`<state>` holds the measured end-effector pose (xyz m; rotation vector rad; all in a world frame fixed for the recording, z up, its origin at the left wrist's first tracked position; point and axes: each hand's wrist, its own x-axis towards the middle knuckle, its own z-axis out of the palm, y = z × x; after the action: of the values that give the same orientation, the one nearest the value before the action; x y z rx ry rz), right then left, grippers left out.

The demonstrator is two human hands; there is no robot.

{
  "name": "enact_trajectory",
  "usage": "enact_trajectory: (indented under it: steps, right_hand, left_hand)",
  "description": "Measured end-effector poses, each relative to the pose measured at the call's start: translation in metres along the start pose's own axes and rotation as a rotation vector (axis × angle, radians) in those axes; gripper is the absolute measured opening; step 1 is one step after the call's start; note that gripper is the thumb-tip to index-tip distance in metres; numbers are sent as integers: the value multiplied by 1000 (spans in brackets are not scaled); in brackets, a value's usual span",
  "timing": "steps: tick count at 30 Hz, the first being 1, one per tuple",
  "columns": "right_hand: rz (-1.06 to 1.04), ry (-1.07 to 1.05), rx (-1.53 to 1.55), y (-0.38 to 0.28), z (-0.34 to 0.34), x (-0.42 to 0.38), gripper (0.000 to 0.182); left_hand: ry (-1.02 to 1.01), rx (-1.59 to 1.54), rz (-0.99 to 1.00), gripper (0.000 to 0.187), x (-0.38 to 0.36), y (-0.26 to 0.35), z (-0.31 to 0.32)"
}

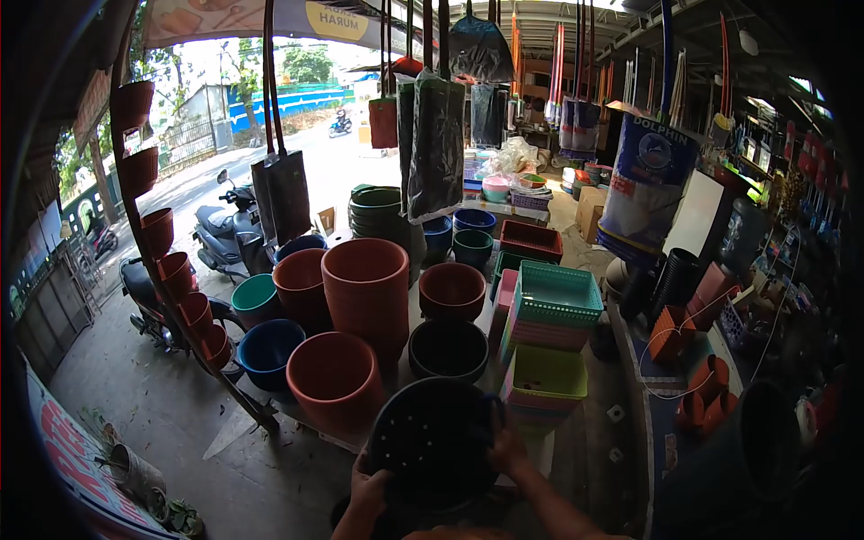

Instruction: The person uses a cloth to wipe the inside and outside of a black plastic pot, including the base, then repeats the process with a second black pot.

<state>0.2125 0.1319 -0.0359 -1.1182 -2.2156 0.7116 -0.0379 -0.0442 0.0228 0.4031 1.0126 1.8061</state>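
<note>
A round black plant pot [432, 445] with several small holes in its bottom is tilted toward me, so I look into it. My left hand [367, 486] is closed on the pot's lower left rim, thumb on the near side. At the right rim, my right hand [508, 452] is closed too, its fingers partly lost in shadow. A dark strip [497, 411] shows just above those fingers; what it is I cannot make out. Just beyond the held pot stand another black pot [448, 349] and a wide terracotta-coloured pot [333, 382].
Stacked terracotta-coloured pots [364, 279], a blue pot [272, 354] and stacked plastic baskets [549, 292] stand close ahead. Packaged goods [432, 148] hang overhead. A leaning pole with small pots [180, 274] is at left, with a parked scooter [229, 225] behind. A side table [643, 355] runs along the right.
</note>
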Motion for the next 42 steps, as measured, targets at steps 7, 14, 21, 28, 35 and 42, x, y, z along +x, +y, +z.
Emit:
enact_trajectory:
  steps: [7, 14, 21, 28, 35, 42]
  right_hand:
    - [-283, 116, -274, -88, 0, 49, 80]
    - [-378, -503, 742, -127, 58, -17, 77]
    - [-642, -361, 172, -100, 18, -63, 50]
    - [-714, -242, -302, -13, -10, -76, 46]
    - [-672, -277, -325, -29, -24, -63, 36]
    - [-686, -199, -344, -9, -27, -46, 36]
  left_hand:
    - [-30, 100, -155, 59, 0, -16, 9]
    - [-58, -131, -157, 44, 17, -14, 14]
    - [82, 99, 72, 31, 55, -28, -1]
    - [21, 106, -166, 49, 61, -4, -16]
    - [-671, 1636, 853, 64, -1, 14, 43]
    - [-1042, 1971, 306, 54, -5, -13, 37]
